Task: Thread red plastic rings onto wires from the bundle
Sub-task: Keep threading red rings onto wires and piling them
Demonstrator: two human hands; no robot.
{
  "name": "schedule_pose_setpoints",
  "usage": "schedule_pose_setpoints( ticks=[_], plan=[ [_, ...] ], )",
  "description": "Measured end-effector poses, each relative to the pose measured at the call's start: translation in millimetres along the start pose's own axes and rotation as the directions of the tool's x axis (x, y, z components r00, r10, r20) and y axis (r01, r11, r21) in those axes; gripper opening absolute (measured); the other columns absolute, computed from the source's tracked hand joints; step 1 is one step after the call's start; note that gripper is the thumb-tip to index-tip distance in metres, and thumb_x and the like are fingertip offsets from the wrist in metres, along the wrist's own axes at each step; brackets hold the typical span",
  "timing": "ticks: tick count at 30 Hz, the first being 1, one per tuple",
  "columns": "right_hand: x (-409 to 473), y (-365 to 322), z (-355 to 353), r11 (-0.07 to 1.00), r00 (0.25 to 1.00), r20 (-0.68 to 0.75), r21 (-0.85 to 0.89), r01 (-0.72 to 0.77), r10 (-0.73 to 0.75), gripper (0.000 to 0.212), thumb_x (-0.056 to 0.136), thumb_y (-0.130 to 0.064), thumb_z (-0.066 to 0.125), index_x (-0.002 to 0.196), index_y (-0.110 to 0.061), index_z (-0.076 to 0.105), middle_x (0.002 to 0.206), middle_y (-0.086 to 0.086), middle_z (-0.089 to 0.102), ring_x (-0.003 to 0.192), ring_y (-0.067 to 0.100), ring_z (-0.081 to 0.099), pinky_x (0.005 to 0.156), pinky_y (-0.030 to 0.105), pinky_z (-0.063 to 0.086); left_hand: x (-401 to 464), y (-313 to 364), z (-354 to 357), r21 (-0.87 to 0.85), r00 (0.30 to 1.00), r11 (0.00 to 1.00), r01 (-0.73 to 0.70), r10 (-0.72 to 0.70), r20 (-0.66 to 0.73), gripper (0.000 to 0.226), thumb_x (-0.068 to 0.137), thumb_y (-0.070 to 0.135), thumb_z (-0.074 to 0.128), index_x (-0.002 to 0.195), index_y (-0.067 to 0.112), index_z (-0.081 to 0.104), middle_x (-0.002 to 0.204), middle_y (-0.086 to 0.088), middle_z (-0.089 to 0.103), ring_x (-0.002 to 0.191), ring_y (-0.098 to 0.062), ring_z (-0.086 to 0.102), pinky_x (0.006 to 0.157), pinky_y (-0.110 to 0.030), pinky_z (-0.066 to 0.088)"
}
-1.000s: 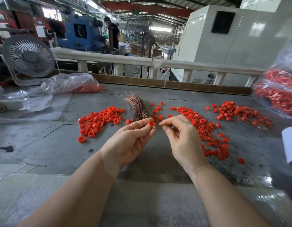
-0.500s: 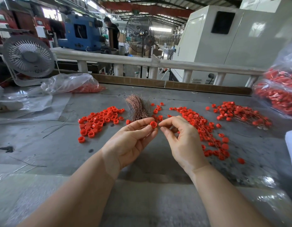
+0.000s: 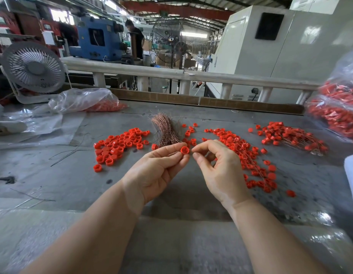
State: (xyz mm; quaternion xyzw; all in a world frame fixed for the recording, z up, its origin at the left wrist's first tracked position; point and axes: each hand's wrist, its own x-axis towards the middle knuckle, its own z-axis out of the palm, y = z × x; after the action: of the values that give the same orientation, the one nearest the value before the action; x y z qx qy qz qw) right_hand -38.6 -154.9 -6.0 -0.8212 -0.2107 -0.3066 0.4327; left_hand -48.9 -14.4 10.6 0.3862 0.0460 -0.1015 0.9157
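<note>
Both hands meet above the near middle of the grey workbench [image 3: 52,175]: the left hand [image 3: 157,171] pinches a small red plastic ring [image 3: 185,150] between thumb and fingertips, its hole turned towards the camera, while the right hand [image 3: 221,171] has thumb and forefinger pressed together just beside the ring, as if pinching a wire too fine to make out. Behind the hands, the bundle of thin copper-coloured wires [image 3: 167,129] lies on the bench, touching nothing but a few stray rings. To its left sits a loose pile of bare red rings [image 3: 120,145]; to the right, a spread of rings already on wires [image 3: 243,155] and a second such heap [image 3: 286,135] farther right suggest a good share of the work is done. Much seems left, judging by the thick bundle and the unthreaded pile. Whether the wire tip has entered the held ring cannot be told. A clear plastic bag of red parts [image 3: 338,113] at the right edge is cut off, and another bag [image 3: 84,99] at far left blurs its contents.
</note>
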Motion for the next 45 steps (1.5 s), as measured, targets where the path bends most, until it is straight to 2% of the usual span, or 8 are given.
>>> schedule_pose_setpoints(
  ticks=[16, 22, 26, 31, 36, 40, 43, 45],
  plan=[
    [0.5, -2.7, -0.9, 0.999, 1.000, 0.030, -0.042, -0.007, 0.008, 0.012, 0.082, -0.006, 0.065, 0.077, -0.016, 0.066, 0.073, -0.009, 0.056, 0.064, 0.007, 0.050, 0.060, 0.012, 0.038, -2.5, 1.8, -0.4, 0.076, 1.000, 0.997, -0.014, 0.013, 0.017, 0.021, 0.081, -0.013, 0.049, 0.084, -0.002, 0.066, 0.073, -0.013, 0.070, 0.064, -0.015, 0.069, 0.063, -0.021, 0.057],
    [0.2, -3.0, -0.4, 0.998, 0.999, 0.038, -0.056, -0.010, 0.012, 0.012, 0.082, -0.006, 0.065, 0.077, -0.017, 0.066, 0.072, -0.010, 0.057, 0.064, 0.006, 0.050, 0.060, 0.013, 0.038, -1.1, 2.4, 0.1, 0.070, 1.000, 0.998, -0.009, 0.009, 0.004, 0.022, 0.079, -0.013, 0.050, 0.077, -0.003, 0.070, 0.074, -0.014, 0.070, 0.064, -0.016, 0.069, 0.060, -0.021, 0.057],
    [0.0, -3.7, 0.0, 0.999, 1.000, 0.025, -0.052, -0.008, 0.009, 0.012, 0.081, -0.006, 0.066, 0.076, -0.017, 0.065, 0.071, -0.010, 0.056, 0.063, 0.007, 0.050, 0.059, 0.012, 0.037, -1.5, 4.2, 0.4, 0.086, 1.000, 0.996, -0.006, 0.004, 0.014, 0.020, 0.069, -0.007, 0.055, 0.068, -0.001, 0.074, 0.073, -0.014, 0.070, 0.066, -0.015, 0.069, 0.057, -0.019, 0.056],
    [0.1, -4.0, 0.2, 0.999, 1.000, 0.019, -0.044, -0.004, 0.005, 0.012, 0.081, -0.006, 0.066, 0.076, -0.017, 0.066, 0.072, -0.008, 0.058, 0.065, 0.008, 0.051, 0.059, 0.014, 0.037, -1.5, 3.2, -2.2, 0.053, 1.000, 0.999, 0.003, -0.003, 0.011, 0.024, 0.083, -0.014, 0.046, 0.084, -0.005, 0.068, 0.076, -0.015, 0.070, 0.066, -0.017, 0.070, 0.062, -0.021, 0.057],
    [-0.1, -4.4, -0.1, 0.999, 1.000, 0.029, -0.035, -0.005, 0.006, 0.014, 0.081, -0.005, 0.066, 0.075, -0.017, 0.065, 0.072, -0.008, 0.058, 0.065, 0.008, 0.050, 0.058, 0.010, 0.036, -1.0, 2.9, -1.9, 0.078, 1.000, 0.997, 0.000, -0.001, 0.016, 0.028, 0.080, -0.014, 0.049, 0.074, -0.002, 0.073, 0.075, -0.015, 0.071, 0.067, -0.017, 0.070, 0.061, -0.020, 0.057],
    [0.4, -4.6, -0.6, 0.999, 0.999, 0.035, -0.044, -0.003, 0.004, 0.012, 0.082, -0.005, 0.065, 0.077, -0.016, 0.066, 0.072, -0.008, 0.057, 0.066, 0.007, 0.051, 0.058, 0.010, 0.037, -0.2, 4.0, -0.4, 0.079, 0.999, 0.997, -0.005, 0.002, 0.038, 0.019, 0.066, -0.006, 0.056, 0.072, -0.002, 0.073, 0.075, -0.014, 0.071, 0.068, -0.016, 0.070, 0.062, -0.021, 0.057],
    [0.3, -4.9, -1.0, 0.999, 0.999, 0.034, -0.047, -0.001, 0.002, 0.012, 0.082, -0.004, 0.065, 0.077, -0.015, 0.066, 0.072, -0.008, 0.057, 0.067, 0.008, 0.051, 0.058, 0.010, 0.038, 0.7, 3.9, -0.3, 0.064, 1.000, 0.998, -0.004, 0.002, 0.031, 0.019, 0.077, -0.006, 0.052, 0.077, -0.004, 0.070, 0.075, -0.015, 0.071, 0.069, -0.017, 0.070, 0.065, -0.022, 0.058],
    [0.1, -5.3, -0.9, 0.999, 0.999, 0.035, -0.051, 0.000, 0.002, 0.012, 0.082, -0.004, 0.065, 0.077, -0.016, 0.066, 0.072, -0.008, 0.058, 0.068, 0.008, 0.052, 0.058, 0.009, 0.038, 0.6, 3.2, -0.2, 0.071, 1.000, 0.997, -0.017, 0.015, 0.021, 0.023, 0.081, -0.007, 0.050, 0.073, -0.003, 0.072, 0.076, -0.016, 0.071, 0.068, -0.017, 0.070, 0.063, -0.022, 0.057]
  ],
)
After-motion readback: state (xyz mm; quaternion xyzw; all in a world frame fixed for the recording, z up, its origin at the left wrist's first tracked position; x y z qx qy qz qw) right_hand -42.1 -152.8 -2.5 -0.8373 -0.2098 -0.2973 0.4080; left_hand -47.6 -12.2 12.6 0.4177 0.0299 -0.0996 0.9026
